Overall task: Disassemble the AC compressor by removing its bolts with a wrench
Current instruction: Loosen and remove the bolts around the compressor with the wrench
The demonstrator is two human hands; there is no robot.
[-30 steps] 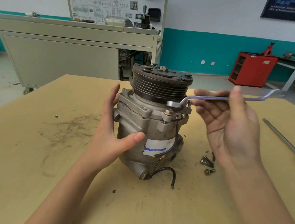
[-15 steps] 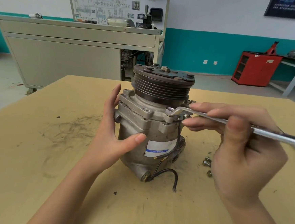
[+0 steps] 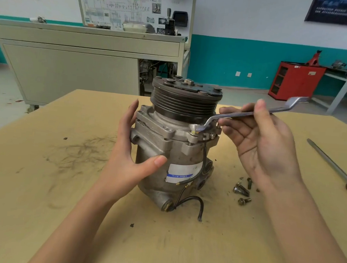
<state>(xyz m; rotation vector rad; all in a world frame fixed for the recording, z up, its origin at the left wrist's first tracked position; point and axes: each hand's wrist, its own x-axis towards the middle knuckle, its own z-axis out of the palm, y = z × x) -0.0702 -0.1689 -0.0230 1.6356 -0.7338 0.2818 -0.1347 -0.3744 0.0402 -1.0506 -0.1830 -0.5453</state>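
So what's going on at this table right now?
A person is taking apart an AC compressor standing upright on a wooden table. The left hand steadies its side, and the right hand pinches a wrench whose end sits on a bolt at the upper flange. A few loose bolts lie on the table beside it, with a screwdriver farther right.

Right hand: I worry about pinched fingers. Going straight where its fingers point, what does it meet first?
Most likely the AC compressor, at its housing below the pulley; the right hand, holding the wrench, has its fingertips close beside it. Whether they touch is unclear.
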